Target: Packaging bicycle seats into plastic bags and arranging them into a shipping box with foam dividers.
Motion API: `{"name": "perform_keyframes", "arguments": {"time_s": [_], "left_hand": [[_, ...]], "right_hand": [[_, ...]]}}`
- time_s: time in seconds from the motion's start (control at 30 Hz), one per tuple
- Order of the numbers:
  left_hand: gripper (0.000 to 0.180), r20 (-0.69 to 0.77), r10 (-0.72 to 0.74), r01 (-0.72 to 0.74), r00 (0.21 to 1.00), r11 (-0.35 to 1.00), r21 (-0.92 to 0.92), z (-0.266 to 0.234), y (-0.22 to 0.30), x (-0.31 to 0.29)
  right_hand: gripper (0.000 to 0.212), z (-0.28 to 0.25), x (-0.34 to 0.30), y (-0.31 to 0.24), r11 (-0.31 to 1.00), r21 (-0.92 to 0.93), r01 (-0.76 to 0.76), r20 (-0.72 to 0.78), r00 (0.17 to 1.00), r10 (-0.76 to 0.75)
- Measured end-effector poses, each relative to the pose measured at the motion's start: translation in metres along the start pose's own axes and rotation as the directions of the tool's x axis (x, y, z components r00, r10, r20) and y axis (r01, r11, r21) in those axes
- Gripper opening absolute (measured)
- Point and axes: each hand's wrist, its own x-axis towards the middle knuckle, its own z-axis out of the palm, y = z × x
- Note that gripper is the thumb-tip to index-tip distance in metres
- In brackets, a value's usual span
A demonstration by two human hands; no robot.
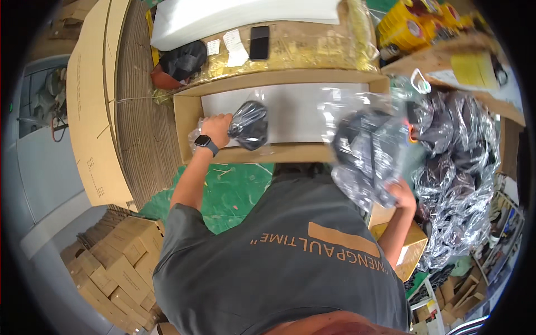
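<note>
Over the left end of a long open cardboard box (192,111), my left hand (218,129) is closed around one end of a dark object in a clear plastic bag (251,125). The wrapping hides what the object is. My right hand (401,195) grips the lower edge of a larger clear plastic bag (368,151) with dark contents, held over the box's right end. Motion blurs this bag, so its contents cannot be told. White lining (301,111) covers the inside of the box.
Behind the box, a tape-covered surface (312,50) carries a phone (259,43), paper slips (235,50) and white foam (245,19). Flattened cardboard (142,111) is stacked at left. Many plastic-wrapped dark items (458,173) pile up at right, below yellow toy-like parts (410,28).
</note>
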Motion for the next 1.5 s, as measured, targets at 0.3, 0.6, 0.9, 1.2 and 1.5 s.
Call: {"name": "perform_keyframes", "arguments": {"time_s": [0.3,0.6,0.9,1.2,1.5], "left_hand": [[0.019,0.349,0.275,-0.382,0.896,0.878,0.289,0.141,-0.159,0.111],[0.057,0.231,0.225,-0.291,0.947,0.904,0.312,0.242,-0.149,0.115],[0.091,0.309,0.035,0.015,0.951,0.987,-0.158,0.221,0.026,0.083],[0.082,-0.256,0.334,-0.403,0.907,0.866,-0.297,0.002,0.383,0.129],[0.077,-0.110,0.786,-0.793,0.608,0.607,-0.052,-0.086,0.650,0.096]], "right_hand": [[0.047,0.325,0.307,-0.036,0.902,-0.127,-0.412,0.377,0.821,0.428],[0.079,0.380,0.407,0.078,0.273,-0.953,0.128,0.203,0.943,0.266],[0.060,0.149,0.180,-0.091,0.847,-0.382,0.369,0.109,0.929,-0.355],[0.062,-0.298,-0.093,0.105,0.919,-0.355,-0.171,-0.804,-0.446,-0.393],[0.099,-0.454,-0.115,0.113,0.957,-0.289,0.010,-0.858,-0.447,-0.254]]}}
